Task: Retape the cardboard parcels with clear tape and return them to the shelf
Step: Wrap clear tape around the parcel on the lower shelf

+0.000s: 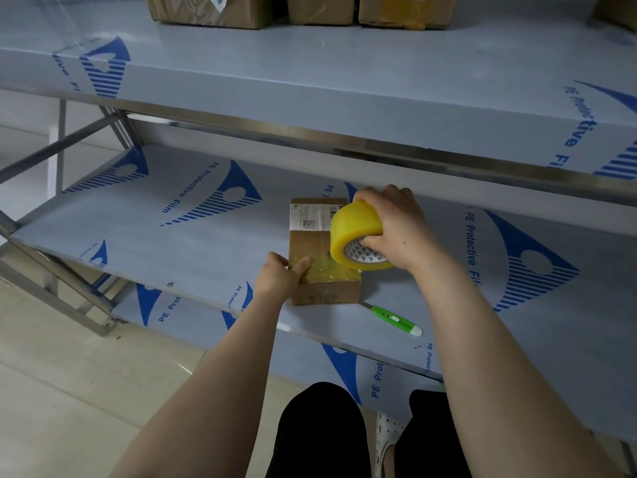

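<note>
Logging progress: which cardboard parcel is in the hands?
The small parcel on the middle shelf: left hand grips it, right hand holds the tape roll against it. The other parcels stand on the upper shelf.

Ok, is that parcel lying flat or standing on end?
Lying flat: the parcel rests on the shelf, broad labelled face up, left hand gripping its near end, right hand holding the tape roll on it.

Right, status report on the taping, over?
Left grip holds small parcel on shelf. Right grip holds tape roll over its right edge. Green cutter lies alongside.
</note>
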